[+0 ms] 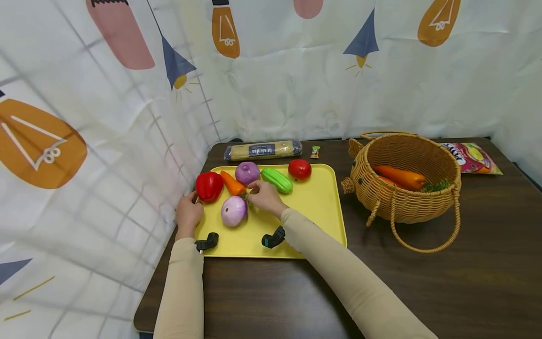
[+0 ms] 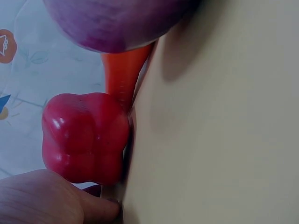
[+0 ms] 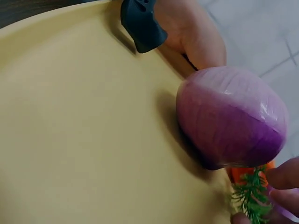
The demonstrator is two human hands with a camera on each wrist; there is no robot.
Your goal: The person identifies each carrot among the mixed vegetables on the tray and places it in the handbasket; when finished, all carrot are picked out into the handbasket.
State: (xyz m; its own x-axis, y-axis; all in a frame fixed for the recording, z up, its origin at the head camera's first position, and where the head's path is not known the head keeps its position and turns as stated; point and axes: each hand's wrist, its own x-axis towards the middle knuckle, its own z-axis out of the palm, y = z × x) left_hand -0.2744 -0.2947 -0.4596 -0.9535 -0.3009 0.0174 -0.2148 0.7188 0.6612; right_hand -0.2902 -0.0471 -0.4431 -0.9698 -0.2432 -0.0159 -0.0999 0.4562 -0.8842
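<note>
On a yellow tray (image 1: 313, 212) lie a red bell pepper (image 1: 209, 187), an orange carrot (image 1: 232, 184), two purple onions, a green cucumber (image 1: 277, 180) and a tomato (image 1: 299, 169). My left hand (image 1: 188, 215) is at the tray's left edge, beside the pepper. In the left wrist view its thumb (image 2: 100, 208) lies just below the pepper (image 2: 86, 137). My right hand (image 1: 267, 197) reaches over the tray to the carrot's leafy end. In the right wrist view its fingers are spread around the green leaves (image 3: 252, 198). The nearer onion (image 3: 231, 116) partly covers the carrot there.
Right of the tray stands a wicker basket (image 1: 381, 205) with carrots inside and its handle hanging forward. A snack bag (image 1: 474, 157) lies behind it. A spaghetti packet (image 1: 263, 150) and a small wrapped sweet (image 1: 315, 152) lie behind the tray. Patterned curtains border the table.
</note>
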